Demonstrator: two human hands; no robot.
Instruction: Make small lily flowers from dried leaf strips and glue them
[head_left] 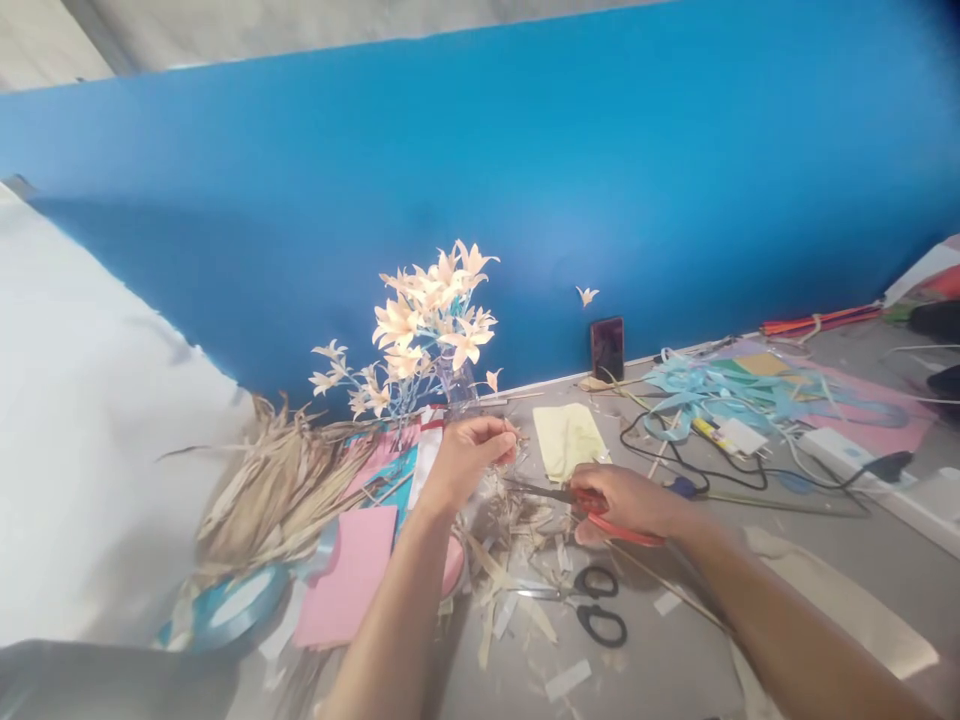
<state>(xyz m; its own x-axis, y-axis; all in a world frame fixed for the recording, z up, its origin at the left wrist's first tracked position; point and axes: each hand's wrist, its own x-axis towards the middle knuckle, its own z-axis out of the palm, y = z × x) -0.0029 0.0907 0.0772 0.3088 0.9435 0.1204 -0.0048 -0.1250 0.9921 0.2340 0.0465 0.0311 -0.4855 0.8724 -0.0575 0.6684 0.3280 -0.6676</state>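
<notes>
In the middle of the head view, my left hand (480, 447) is closed in a pinch on something too small to make out. My right hand (626, 497) grips a pair of red-handled scissors (544, 489), whose dark blades point left, just below my left fingertips. Scraps of dried husk (525, 525) lie under both hands. Closer to me rests a second pair of scissors (596, 605) with black handles. Behind my left hand, cream artificial flowers (431, 300) on blue stems stand in a clear vase (459, 388).
Dried husk strips (262, 480) are heaped at the left, beside pink paper (349, 575) and a blue ribbon roll (240, 605). A yellowish sheet (570, 440) and a phone (607, 348) are farther back. Blue ribbon (690, 385), cables and a power strip (840, 455) spread over the right.
</notes>
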